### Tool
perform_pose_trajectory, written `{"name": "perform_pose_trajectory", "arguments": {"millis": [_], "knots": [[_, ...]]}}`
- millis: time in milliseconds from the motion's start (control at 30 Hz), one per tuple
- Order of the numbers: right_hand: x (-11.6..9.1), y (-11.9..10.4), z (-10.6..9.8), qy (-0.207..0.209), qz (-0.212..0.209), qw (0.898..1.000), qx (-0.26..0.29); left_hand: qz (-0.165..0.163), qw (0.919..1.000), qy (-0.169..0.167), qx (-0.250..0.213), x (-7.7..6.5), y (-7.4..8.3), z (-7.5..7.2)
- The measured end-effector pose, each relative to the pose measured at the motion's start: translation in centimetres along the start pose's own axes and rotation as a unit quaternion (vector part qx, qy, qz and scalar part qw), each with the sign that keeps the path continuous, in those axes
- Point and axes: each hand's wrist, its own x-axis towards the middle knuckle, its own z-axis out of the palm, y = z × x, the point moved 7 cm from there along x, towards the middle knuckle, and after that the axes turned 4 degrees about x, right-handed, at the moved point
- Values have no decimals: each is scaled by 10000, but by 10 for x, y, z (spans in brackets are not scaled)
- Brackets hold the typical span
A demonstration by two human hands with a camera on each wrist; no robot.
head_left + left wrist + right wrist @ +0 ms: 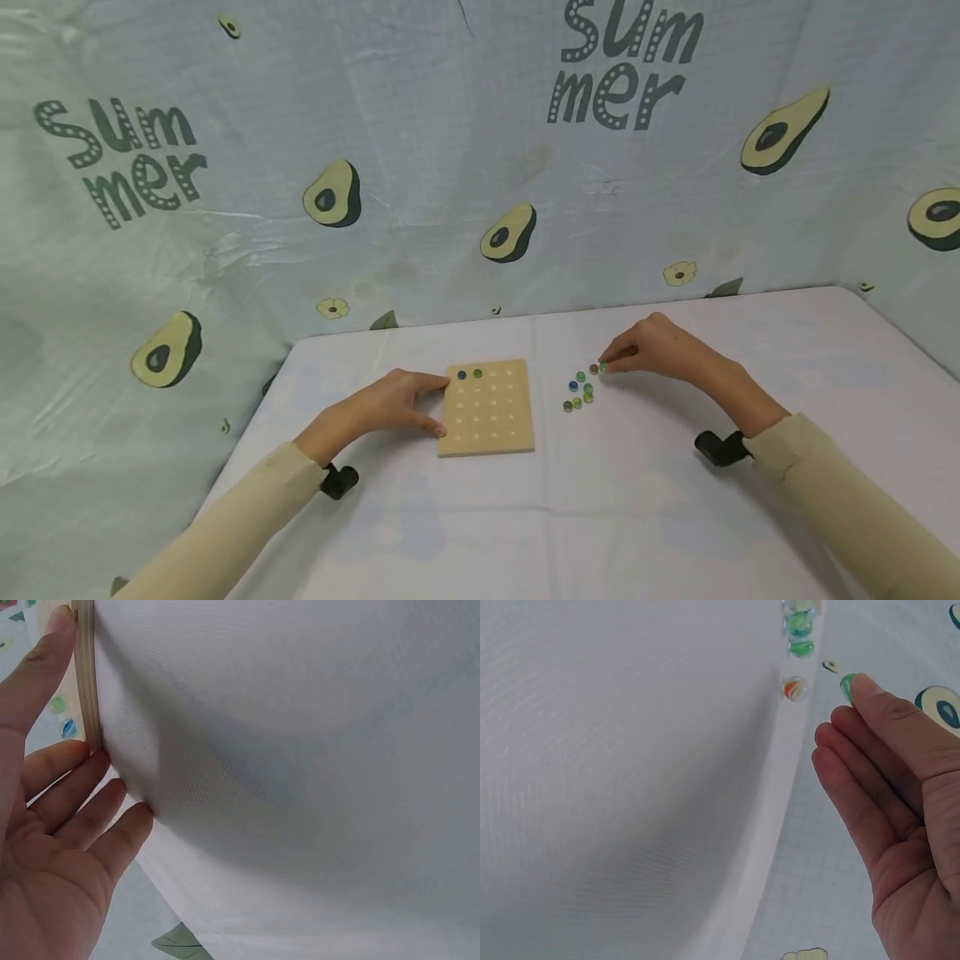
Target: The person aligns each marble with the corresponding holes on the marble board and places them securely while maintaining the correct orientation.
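My left hand (390, 402) rests against the left side of a square wooden board (492, 443), thumb and index finger spread along that edge. Rows of shallow round dimples cover the board. In its far row sit a blue marble (461, 375) and a green marble (477, 373). My right hand (656, 348) pinches a green glass marble (847, 687) between thumb and index finger, the other fingers extended beside them. Close by its fingertips lies an orange-swirled marble (795, 689). Several loose marbles (588, 389) lie in a small group just left of this hand.
A white cloth (480, 542) covers the table. Behind it hangs a pale sheet (420, 275) printed with avocados and lettering. Black wrist cameras (720, 448) sit at both sleeve cuffs. The loose marbles lie to the right of the board.
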Motion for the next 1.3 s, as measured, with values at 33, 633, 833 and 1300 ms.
{"name": "perform_pose_trajectory", "arguments": {"millis": [33,633,833,1300], "knots": [[0,-1,-1,13,20,10000,21,34,10000,10,-3,0,0,0],[6,-24,-3,75,-100,9991,404,213,9998,43,34,-4,-1,4],[13,-31,2,-7,-89,9984,551,226,9996,43,143,-3,-3,6],[33,-47,16,-127,-77,9966,813,105,9999,-39,110,-2,-5,7]]}}
